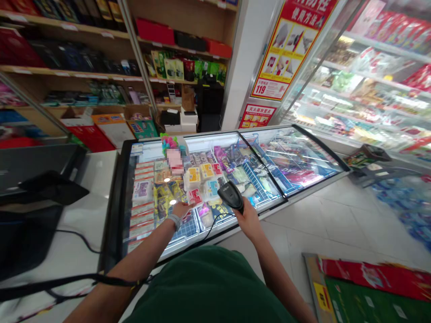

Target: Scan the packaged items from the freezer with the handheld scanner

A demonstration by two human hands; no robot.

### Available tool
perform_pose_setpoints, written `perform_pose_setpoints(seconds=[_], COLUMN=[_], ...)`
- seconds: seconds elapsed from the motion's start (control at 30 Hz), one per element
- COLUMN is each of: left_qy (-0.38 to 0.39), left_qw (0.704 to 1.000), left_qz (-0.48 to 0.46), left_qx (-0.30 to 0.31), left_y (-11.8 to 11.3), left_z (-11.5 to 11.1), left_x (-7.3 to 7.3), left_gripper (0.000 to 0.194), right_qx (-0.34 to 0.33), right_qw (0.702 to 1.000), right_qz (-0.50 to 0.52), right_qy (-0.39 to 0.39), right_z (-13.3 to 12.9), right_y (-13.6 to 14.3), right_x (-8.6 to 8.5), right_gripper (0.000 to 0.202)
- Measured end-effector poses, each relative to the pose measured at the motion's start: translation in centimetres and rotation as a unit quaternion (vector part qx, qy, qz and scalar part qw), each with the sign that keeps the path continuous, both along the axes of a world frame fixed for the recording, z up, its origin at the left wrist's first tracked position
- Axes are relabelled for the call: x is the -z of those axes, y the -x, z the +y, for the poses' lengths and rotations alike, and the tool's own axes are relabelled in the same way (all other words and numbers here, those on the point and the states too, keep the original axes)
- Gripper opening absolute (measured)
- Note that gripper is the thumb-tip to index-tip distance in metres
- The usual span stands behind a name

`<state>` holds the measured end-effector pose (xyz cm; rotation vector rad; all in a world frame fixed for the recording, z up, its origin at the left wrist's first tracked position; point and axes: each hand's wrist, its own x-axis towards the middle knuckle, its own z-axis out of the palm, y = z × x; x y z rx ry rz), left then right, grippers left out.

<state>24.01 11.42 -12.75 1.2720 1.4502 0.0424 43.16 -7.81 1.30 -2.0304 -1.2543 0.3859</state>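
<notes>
My left hand [182,209], with a watch on its wrist, has its fingers closed on the near edge of a small clear pack with a red label [194,196]. In my right hand [248,220] is a black barcode scanner [230,195], its head tilted up and left over the freezer's near side. A thin black cable [215,220] hangs from it. Just beyond the hands are tubs with yellow labels [193,175] and a tub with a blue label [212,189]. A pink pixelated item [175,161] lies farther back beside a colourful trinket [169,141].
The glass-topped chest freezer [284,201] stretches to the right, full of packaged goods. At left stands a white counter [101,179] with dark equipment [37,170]. Shelves line the back, and cartons [373,287] lie at lower right. Wrapped bottles [404,202] stand at right.
</notes>
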Motion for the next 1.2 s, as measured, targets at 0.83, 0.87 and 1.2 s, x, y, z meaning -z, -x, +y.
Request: perform_pose_setpoints(seconds=[0.83, 0.87, 1.2], left_qy=[-0.184, -0.195, -0.240], left_qw=[0.969, 0.965, 0.944], left_qz=[-0.146, -0.154, -0.196], left_qx=[-0.076, -0.081, -0.115], left_y=[10.5, 10.8, 12.7], left_z=[1.6, 1.6, 1.3], left_x=[-6.3, -6.6, -8.6], left_gripper=[0.043, 0.044, 0.040], right_qx=[-0.155, -0.173, -0.260], right_qw=[0.987, 0.983, 0.958], right_qz=[-0.010, -0.018, -0.064], right_qy=[0.050, 0.053, 0.101], right_z=[3.0, 3.6, 7.2], right_y=[2.2, 2.9, 6.9], right_x=[-1.8, -2.2, -3.6], right_gripper=[0.032, 0.033, 0.036])
